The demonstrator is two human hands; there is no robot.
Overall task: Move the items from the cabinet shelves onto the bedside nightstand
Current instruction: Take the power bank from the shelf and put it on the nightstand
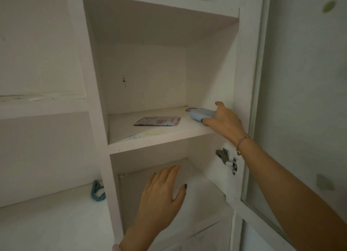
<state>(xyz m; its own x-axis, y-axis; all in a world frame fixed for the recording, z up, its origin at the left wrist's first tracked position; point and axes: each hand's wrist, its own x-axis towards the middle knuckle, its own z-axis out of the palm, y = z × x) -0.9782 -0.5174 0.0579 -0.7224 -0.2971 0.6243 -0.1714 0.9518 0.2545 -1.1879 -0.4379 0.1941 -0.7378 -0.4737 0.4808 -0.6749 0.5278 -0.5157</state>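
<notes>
My right hand (223, 121) is at the right end of the white cabinet shelf (159, 144), close to the side wall. Its fingers curl round the near side of a pale blue rounded plastic gadget (201, 114) and the thumb is raised above it. The gadget looks not yet lifted off the board.

My left hand (161, 192) hangs flat and open, holding nothing, before the lower compartment.

I judge this the pick-up step. Next I need to close the thumb, lift clear of the front edge and carry the gadget to the nightstand, which is out of view. A flat printed foil packet (157, 121) lies mid-shelf, to fetch afterwards.
</notes>
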